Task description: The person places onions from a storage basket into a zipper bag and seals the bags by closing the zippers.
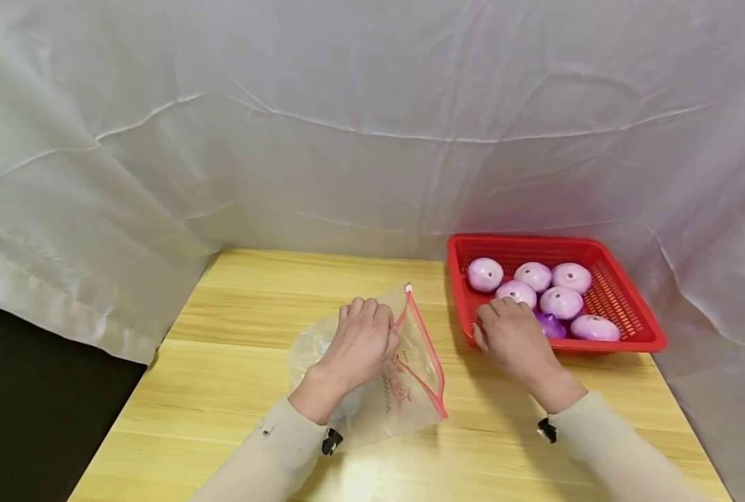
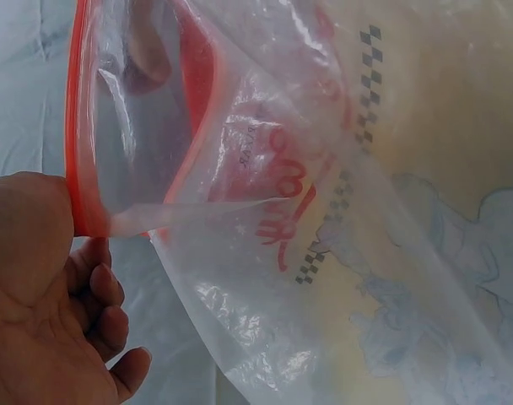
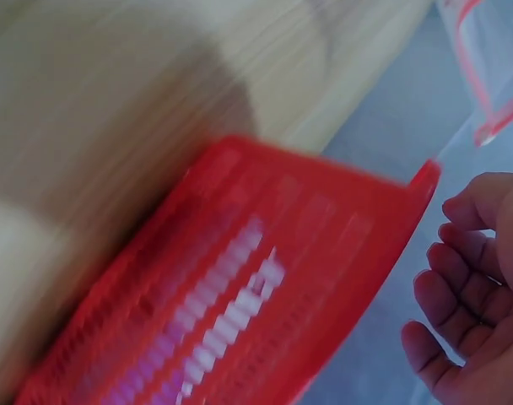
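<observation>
The translucent plastic zip bag (image 1: 372,422) has coral-red edging (image 1: 433,348), red lettering (image 2: 283,181), dark-grey checkered strips (image 2: 370,84) and faint grey-blue drawings (image 2: 459,232). Inside the bright red, slotted plastic basket (image 1: 623,346), round glossy onions (image 1: 560,302) blend white with pale purple, one being deep violet. Streaked yellow grain bands the wooden tabletop (image 1: 209,390); the draped satiny curtain (image 1: 347,181) is silver-grey.

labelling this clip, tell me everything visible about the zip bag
The zip bag looks like translucent plastic, its gaping mouth edged in red with a whitish tab at the far end. It bears red lettering, a grey chequered strip and pale drawings. The left hand grips its rim over the wooden table, opening towards the red basket.
</observation>
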The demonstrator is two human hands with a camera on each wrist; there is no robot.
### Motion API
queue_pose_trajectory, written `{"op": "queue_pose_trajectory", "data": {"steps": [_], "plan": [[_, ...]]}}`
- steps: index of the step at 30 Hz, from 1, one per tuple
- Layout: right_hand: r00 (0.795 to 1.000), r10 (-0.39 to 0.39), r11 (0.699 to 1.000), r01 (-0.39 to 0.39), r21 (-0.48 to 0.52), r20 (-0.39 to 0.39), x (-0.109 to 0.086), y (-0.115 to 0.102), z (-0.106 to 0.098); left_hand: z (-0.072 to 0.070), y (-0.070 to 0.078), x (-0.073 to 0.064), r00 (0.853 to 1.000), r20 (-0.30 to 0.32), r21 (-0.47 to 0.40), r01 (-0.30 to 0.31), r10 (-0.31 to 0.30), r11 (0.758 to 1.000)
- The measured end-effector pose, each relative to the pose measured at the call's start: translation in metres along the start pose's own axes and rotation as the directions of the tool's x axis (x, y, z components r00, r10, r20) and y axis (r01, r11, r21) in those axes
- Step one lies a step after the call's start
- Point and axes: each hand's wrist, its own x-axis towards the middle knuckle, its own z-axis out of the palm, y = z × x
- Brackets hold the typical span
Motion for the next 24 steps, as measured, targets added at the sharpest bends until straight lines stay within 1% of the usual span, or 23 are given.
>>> {"op": "queue_pose_trajectory", "data": {"steps": [4, 10, 13, 16, 18, 20, 22, 24], "plan": [[0.999, -0.035, 0.999, 0.037, -0.040, 0.035, -0.001, 0.020, -0.008, -0.001, -0.001, 0.000, 1.000, 0.014, -0.016, 0.022, -0.022, 1.000], [0.993, -0.070, 0.992, 0.080, -0.099, 0.096, -0.001, 0.049, -0.022, -0.002, -0.002, -0.001, 0.999, 0.019, -0.036, 0.041, -0.040, 0.999], [0.989, -0.094, 0.985, 0.109, -0.133, 0.116, 0.001, 0.062, -0.026, -0.002, -0.002, -0.002, 0.999, 0.020, -0.038, 0.047, -0.046, 0.998], [0.981, -0.132, 0.974, 0.154, -0.164, 0.141, 0.001, 0.074, -0.026, -0.002, -0.003, -0.003, 0.999, 0.019, -0.037, 0.047, -0.046, 0.998], [0.973, -0.174, 0.964, 0.199, -0.174, 0.151, 0.001, 0.083, -0.024, -0.002, -0.003, -0.003, 0.999, 0.019, -0.038, 0.044, -0.043, 0.998], [0.961, -0.224, 0.952, 0.252, -0.175, 0.165, 0.000, 0.091, -0.021, -0.002, -0.003, -0.003, 0.999, 0.016, -0.039, 0.040, -0.039, 0.998], [0.944, -0.276, 0.936, 0.307, -0.171, 0.183, 0.000, 0.098, -0.019, -0.002, -0.003, -0.003, 0.999, 0.014, -0.043, 0.035, -0.035, 0.998], [0.922, -0.326, 0.918, 0.362, -0.163, 0.210, 0.000, 0.105, -0.016, -0.002, -0.003, -0.003, 1.000, 0.011, -0.043, 0.030, -0.029, 0.999]]}}
